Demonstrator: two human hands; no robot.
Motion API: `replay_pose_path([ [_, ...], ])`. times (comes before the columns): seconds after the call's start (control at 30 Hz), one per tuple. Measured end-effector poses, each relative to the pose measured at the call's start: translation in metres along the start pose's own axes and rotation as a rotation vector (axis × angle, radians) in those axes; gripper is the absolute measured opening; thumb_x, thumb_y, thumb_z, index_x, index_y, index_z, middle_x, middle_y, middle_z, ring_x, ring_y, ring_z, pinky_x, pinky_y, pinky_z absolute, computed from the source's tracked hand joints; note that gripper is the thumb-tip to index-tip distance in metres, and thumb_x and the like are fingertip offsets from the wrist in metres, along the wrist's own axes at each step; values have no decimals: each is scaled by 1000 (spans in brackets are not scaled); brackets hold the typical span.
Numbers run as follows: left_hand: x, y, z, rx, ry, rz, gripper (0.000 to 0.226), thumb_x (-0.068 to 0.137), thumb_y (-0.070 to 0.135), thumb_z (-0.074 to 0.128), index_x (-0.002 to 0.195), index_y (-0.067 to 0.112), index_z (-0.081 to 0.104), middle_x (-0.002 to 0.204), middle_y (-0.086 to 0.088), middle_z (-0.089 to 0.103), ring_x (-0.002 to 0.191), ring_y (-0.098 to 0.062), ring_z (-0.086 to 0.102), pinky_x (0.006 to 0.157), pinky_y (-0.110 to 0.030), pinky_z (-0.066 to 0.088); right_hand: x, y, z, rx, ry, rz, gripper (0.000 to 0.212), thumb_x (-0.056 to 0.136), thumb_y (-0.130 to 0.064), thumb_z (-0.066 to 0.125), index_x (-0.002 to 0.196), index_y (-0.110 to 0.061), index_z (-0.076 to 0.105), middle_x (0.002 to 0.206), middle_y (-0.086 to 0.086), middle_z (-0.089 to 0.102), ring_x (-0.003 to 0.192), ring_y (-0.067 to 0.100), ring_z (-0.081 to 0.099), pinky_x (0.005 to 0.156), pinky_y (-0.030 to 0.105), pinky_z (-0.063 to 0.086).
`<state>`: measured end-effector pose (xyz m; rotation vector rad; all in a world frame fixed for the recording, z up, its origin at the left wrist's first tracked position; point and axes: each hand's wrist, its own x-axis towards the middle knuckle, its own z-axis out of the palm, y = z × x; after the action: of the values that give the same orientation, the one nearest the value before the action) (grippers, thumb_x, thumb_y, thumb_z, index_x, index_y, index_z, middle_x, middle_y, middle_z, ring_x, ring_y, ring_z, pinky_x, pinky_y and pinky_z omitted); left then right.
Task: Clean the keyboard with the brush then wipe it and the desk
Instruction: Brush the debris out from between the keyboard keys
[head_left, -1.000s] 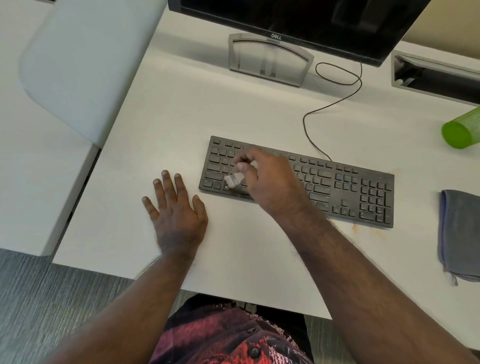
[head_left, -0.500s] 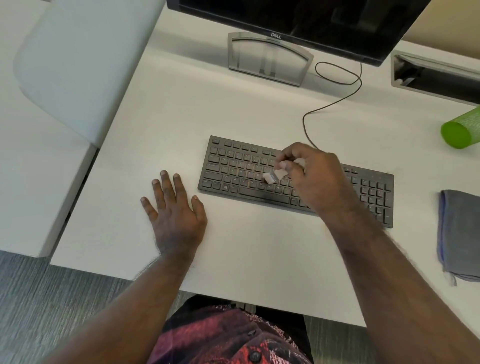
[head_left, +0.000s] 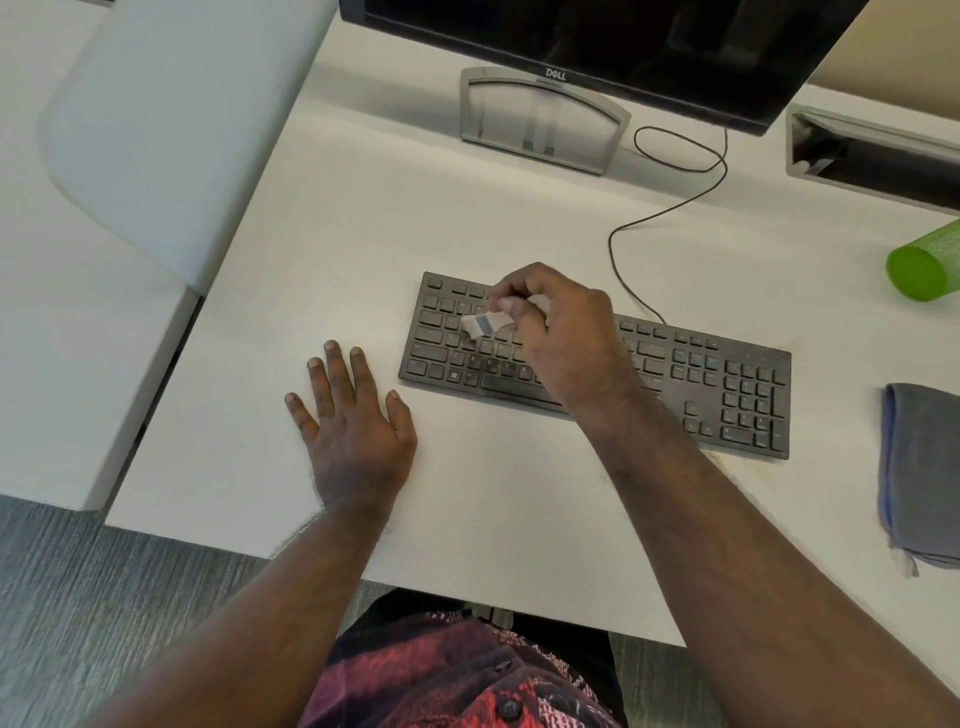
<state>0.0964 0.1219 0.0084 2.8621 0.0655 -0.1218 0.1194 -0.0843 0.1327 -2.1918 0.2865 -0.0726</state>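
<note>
So compared to half a second ago, the right hand (head_left: 558, 338) has swung back from the middle of the keyboard (head_left: 727, 384) to its left part, sitting over the upper letter rows now. The fingers (head_left: 511, 306) are pinched tight on the little brush (head_left: 483, 323), whose pale head with a grey band pokes out left and down onto the keys. A second ago it was lower, near the bottom-left keys, so it's sweeping back and forth.

The left hand (head_left: 353, 421) hasn't budged: flat on the table (head_left: 363, 223), palm down, fingers spread a bit, just left of the keyboard's near-left corner and not touching it.

Room-wise, there's a wide bare strip of table between the keyboard and the near edge, and more open surface on the far side up to the monitor stand (head_left: 543, 119). The keyboard cable (head_left: 670, 208) loops across that far area. Right end is tighter: the grey cloth (head_left: 924, 473) lies folded just right of the keyboard, and a green bottle (head_left: 922, 265) lies on its side farther back right. The table's left edge runs close beside the left hand, with a gap and another white surface (head_left: 67, 364) past it.
</note>
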Motion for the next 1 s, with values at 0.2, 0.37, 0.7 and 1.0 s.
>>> replay_pose_path([
  [0.2,0,-1,0,-3,0,-2,72,98,41,25,163,13,16,172,-8,3,158,-27,1,126,-57,-2,2,10,2,-61,10,1,10,97,-22,59,96,-28,67,88,-14,71,73,8,67,61,33,58],
  [0.37,0,-1,0,2,-4,-1,72,98,41,26,163,12,16,172,-8,3,158,-27,1,126,-57,-2,0,11,-1,-10,68,-48,10,96,-19,60,100,-22,69,87,-13,71,72,2,63,60,23,53],
  [0.7,0,0,-1,-5,-2,2,72,98,41,25,163,12,17,172,-9,3,158,-28,1,125,-57,-2,4,18,-16,-17,110,-26,12,96,-18,60,100,-23,70,89,-13,72,72,4,64,59,21,52],
  [1.0,0,-1,0,10,-7,3,72,98,41,25,163,12,16,172,-8,2,158,-27,0,126,-56,-3,3,22,-25,-144,64,-15,11,96,-21,60,96,-29,68,87,-15,71,71,3,64,57,26,54],
])
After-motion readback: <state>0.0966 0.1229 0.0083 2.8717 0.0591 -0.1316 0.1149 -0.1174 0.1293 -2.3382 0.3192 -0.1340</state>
